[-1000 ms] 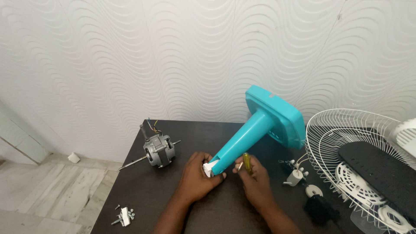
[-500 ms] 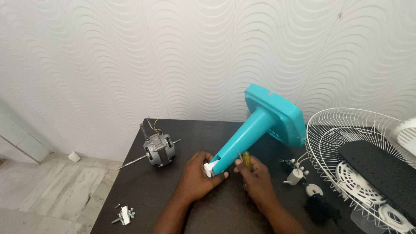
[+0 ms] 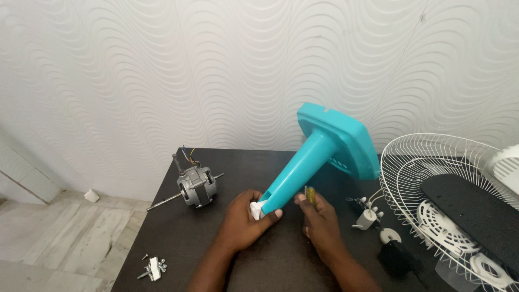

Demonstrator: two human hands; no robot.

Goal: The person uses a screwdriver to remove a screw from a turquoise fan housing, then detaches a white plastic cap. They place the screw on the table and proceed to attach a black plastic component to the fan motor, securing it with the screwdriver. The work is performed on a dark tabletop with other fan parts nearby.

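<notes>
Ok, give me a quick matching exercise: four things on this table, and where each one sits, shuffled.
Things:
1. fan stand
2. motor
3. wire guard
4. screws

Places:
A. near front left edge of the table
B. far right
C. held at its narrow end by the left hand, base tilted up
D. left of the hands

Pairs: 1-C, 2-D, 3-B, 4-A

Grey motor [image 3: 198, 186], white wire guard [image 3: 432, 178], loose screws [image 3: 153, 267]
</notes>
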